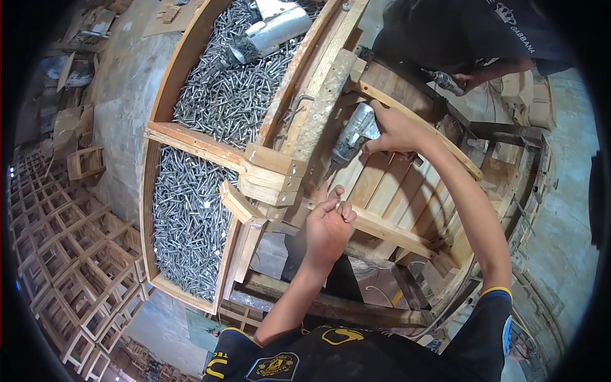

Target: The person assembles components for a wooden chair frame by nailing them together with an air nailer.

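Note:
My right hand (398, 130) is wrapped round a silver power driver (356, 135), whose bit points down and left. Just below the bit tip is my left hand (330, 223), palm up, its fingers curled and the index finger near the bit. A small screw seems to be between the fingers, though it is too small to be sure. Under both hands lies a slatted wooden frame (382, 191). To the left, a two-part wooden box (197, 143) holds many loose screws (191, 223), and another silver driver (273, 32) rests on the screws in its upper part.
A co-worker in a dark shirt (458, 32) stands across the bench, a hand (471, 81) on another driver (445, 81). A metal bench frame (509, 134) surrounds the slatted piece. Stacked wooden frames (63, 254) stand on the floor at the left.

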{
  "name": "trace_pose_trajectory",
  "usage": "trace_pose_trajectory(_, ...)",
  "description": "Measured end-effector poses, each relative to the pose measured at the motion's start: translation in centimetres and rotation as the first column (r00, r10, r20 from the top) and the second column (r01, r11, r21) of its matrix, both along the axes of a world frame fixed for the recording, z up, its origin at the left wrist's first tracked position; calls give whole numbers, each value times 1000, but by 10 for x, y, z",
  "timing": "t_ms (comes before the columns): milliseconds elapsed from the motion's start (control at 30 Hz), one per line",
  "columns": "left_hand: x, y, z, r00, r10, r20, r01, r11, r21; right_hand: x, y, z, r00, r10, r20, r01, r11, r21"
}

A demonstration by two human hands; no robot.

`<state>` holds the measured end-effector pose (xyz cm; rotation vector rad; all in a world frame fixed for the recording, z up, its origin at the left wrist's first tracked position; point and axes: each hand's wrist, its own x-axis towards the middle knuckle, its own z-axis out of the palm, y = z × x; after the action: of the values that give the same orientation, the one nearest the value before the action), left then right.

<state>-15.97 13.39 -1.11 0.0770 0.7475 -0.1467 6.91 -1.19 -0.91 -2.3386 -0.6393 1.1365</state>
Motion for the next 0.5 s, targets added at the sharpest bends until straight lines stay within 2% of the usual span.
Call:
trace_pose_trajectory(67,0,0,-2,1000,7,12,-7,1000,-28,0,-2,-4,1000,-16,-18,16,1000,7)
trace_pose_trajectory(267,0,-1,-1,1000,11,-23,-11,1000,-25,-2,-8,-20,992,10,122,-25,992,123)
trace_pose_trajectory(367,-1,1,-1,1000,3,-7,-3,1000,-30,-4,-3,-2,999,-33,44,32,999,23)
trace_pose_trajectory(500,0,1,0,999,-11,-37,10,1000,-20,-5,-1,-9,996,24,87,-29,998,48)
